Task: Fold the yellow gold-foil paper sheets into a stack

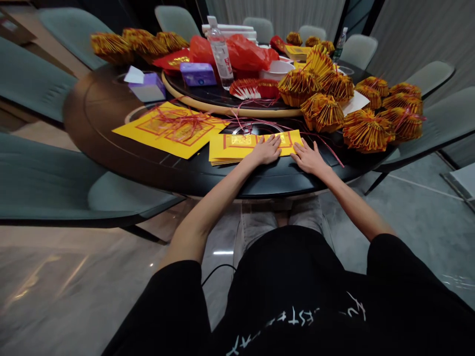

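Note:
A folded stack of yellow joss paper (221, 148) with red borders and gold panels lies near the front edge of the dark round table. My left hand (266, 150) rests flat on the stack, fingers stretched out. At the stack's right end, my right hand (308, 157) lies flat, its fingertips on or beside the paper and its fingers apart. To the left are flat yellow joss sheets (178, 143), with a tangle of pink-red strings (181, 122) on top. More strings trail behind the stack and to its right.
Pleated yellow-and-red paper bundles (322, 111) crowd the right side; more bundles (111, 47) stand at the back left. The raised turntable (200, 103) carries a water bottle (221, 54), a purple tissue pack (198, 74) and red plastic bags (248, 52). Chairs (118, 195) surround the table.

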Action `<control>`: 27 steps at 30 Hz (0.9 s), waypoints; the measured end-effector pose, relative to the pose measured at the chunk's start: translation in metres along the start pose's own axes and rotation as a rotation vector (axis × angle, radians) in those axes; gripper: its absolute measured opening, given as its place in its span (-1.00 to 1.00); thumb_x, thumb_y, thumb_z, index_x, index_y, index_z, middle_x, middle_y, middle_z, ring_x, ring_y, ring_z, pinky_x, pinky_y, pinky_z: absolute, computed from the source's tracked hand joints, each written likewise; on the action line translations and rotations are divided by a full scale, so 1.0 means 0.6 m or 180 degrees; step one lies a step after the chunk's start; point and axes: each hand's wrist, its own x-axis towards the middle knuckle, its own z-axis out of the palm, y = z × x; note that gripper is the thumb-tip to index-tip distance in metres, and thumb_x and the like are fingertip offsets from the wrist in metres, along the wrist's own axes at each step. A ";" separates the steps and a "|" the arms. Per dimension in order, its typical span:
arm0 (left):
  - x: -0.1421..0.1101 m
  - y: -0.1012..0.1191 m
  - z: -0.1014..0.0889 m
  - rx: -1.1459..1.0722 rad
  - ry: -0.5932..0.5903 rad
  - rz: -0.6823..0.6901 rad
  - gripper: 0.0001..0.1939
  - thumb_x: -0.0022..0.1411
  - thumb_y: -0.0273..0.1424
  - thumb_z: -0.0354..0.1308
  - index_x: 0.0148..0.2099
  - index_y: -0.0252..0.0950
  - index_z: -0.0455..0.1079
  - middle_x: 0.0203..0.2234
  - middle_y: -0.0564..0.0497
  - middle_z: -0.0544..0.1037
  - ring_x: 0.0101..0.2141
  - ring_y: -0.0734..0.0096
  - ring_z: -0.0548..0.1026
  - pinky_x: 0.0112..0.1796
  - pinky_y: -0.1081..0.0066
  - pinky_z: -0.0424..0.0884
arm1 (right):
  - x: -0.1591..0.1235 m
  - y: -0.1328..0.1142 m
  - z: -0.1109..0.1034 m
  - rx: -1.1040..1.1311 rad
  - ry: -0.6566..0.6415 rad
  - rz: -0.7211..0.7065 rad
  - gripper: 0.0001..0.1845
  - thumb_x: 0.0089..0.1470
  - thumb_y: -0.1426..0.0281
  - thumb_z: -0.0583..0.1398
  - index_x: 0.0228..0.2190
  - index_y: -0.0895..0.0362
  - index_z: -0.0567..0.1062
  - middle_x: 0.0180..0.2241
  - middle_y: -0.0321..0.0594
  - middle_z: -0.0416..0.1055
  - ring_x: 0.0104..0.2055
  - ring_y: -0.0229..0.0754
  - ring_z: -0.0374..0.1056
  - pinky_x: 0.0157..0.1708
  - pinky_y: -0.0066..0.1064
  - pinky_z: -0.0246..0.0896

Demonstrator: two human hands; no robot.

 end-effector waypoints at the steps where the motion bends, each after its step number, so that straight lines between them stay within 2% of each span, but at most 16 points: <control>1: 0.000 0.000 0.000 0.0002 -0.0003 -0.0014 -0.31 0.51 -0.24 -0.28 0.58 -0.38 -0.07 0.54 -0.19 -0.04 0.52 0.04 -0.07 0.44 -0.12 -0.16 | -0.011 0.006 -0.001 0.0005 0.0008 0.0008 -0.30 0.48 0.15 -0.19 0.42 0.27 0.22 0.47 0.01 0.10 0.58 0.17 -0.23 0.45 0.38 -0.43; 5: -0.004 0.003 -0.005 0.0019 0.0006 -0.0032 -0.31 0.52 -0.23 -0.30 0.58 -0.37 -0.06 0.54 -0.17 -0.04 0.52 0.05 -0.08 0.44 -0.10 -0.15 | -0.039 0.021 -0.004 0.0025 0.0078 0.0069 -0.32 0.48 0.15 -0.20 0.41 0.20 0.26 0.46 -0.04 0.13 0.57 0.16 -0.22 0.45 0.39 -0.40; 8: -0.008 0.008 -0.011 0.0048 -0.0038 -0.0032 -0.30 0.51 -0.25 -0.31 0.57 -0.45 -0.07 0.54 -0.21 -0.06 0.52 0.05 -0.09 0.44 -0.10 -0.15 | -0.034 0.019 -0.007 0.0022 0.0214 0.0090 -0.30 0.49 0.15 -0.22 0.39 0.23 0.29 0.45 0.00 0.14 0.58 0.15 -0.23 0.45 0.38 -0.45; 11: -0.010 0.012 -0.016 0.0072 -0.0087 -0.0056 -0.28 0.51 -0.26 -0.32 0.56 -0.52 -0.09 0.54 -0.23 -0.07 0.52 0.06 -0.12 0.45 -0.09 -0.18 | -0.005 0.004 -0.008 0.0018 0.0292 0.0050 -0.28 0.49 0.14 -0.24 0.39 0.27 0.28 0.46 0.04 0.13 0.58 0.15 -0.23 0.45 0.37 -0.49; 14: -0.010 0.013 -0.018 0.0076 -0.0147 -0.0095 -0.28 0.51 -0.26 -0.33 0.57 -0.54 -0.11 0.54 -0.24 -0.09 0.52 0.06 -0.13 0.45 -0.09 -0.20 | 0.040 -0.022 -0.004 0.0025 0.0191 -0.0105 -0.26 0.48 0.12 -0.24 0.41 0.26 0.23 0.47 0.05 0.10 0.58 0.13 -0.22 0.47 0.32 -0.51; 19: -0.008 0.009 -0.012 0.0069 -0.0172 -0.0115 -0.29 0.49 -0.28 -0.32 0.58 -0.45 -0.12 0.54 -0.18 -0.08 0.52 0.04 -0.12 0.45 -0.12 -0.18 | 0.083 -0.055 0.010 0.0111 -0.0130 -0.0052 -0.23 0.47 0.09 -0.22 0.44 0.31 0.14 0.49 0.08 0.03 0.58 0.13 -0.25 0.47 0.29 -0.48; 22: -0.004 0.005 -0.006 0.0082 -0.0097 -0.0098 -0.28 0.50 -0.25 -0.31 0.58 -0.44 -0.10 0.55 -0.18 -0.08 0.52 -0.06 -0.13 0.44 -0.15 -0.17 | 0.071 -0.050 0.013 0.0153 -0.0207 0.0116 -0.23 0.47 0.08 -0.21 0.46 0.30 0.10 0.51 0.06 -0.05 0.58 0.11 -0.24 0.48 0.25 -0.42; 27: 0.004 -0.001 0.001 -0.0009 -0.0067 -0.0091 -0.28 0.51 -0.19 -0.31 0.59 -0.40 -0.12 0.55 -0.16 -0.07 0.51 -0.18 -0.14 0.43 -0.19 -0.18 | 0.018 -0.008 0.010 0.0096 -0.0115 0.0146 -0.25 0.48 0.10 -0.22 0.45 0.30 0.14 0.50 0.06 0.00 0.57 0.15 -0.18 0.48 0.27 -0.38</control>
